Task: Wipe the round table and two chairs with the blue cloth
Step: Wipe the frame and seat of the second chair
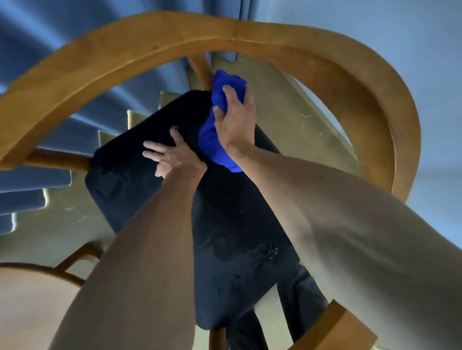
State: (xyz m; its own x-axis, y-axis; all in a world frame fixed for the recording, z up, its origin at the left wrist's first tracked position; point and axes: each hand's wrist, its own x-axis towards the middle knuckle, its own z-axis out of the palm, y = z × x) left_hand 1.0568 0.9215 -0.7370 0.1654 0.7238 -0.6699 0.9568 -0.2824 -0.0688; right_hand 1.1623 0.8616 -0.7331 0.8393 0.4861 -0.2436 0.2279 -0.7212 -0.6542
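Bare skin fills the near part of the view: 2 forearms reach down & fwd from the bottom edge, 1 per hand. Count otherwise: 1 chair (355,87) w/ 1 dark seat (228,230) & 1 curved wooden armrest/back rail looping round it, 1 blue cloth (210,143), and a slice of 1 round table (18,302) at lower left, blurred. Nearest the camera a 2nd piece of tan wood crosses the lower right corner; can't tell if it's the same rail's other end. Left hand (173,157) lies flat on the seat's far half, fingers spread & relaxed, palm down, holding nothing, just pressing the upholstery. Right hand (237,124) sits just beside it to the right, clenched round the cloth: fingers (227,92) curl over the bunched top, thumb side tucked into the fabric. Cloth is crumpled, not flat; part sticks out above the fingertips toward the wooden back post (202,69) & touches it, the rest hangs out below the heel of the hand near the wrist, resting on the seat's far right edge. Beyond the chair: yellowish floor (288,109), then blue pleated curtain (21,53) on the left & plain pale wall (377,11) on the right.
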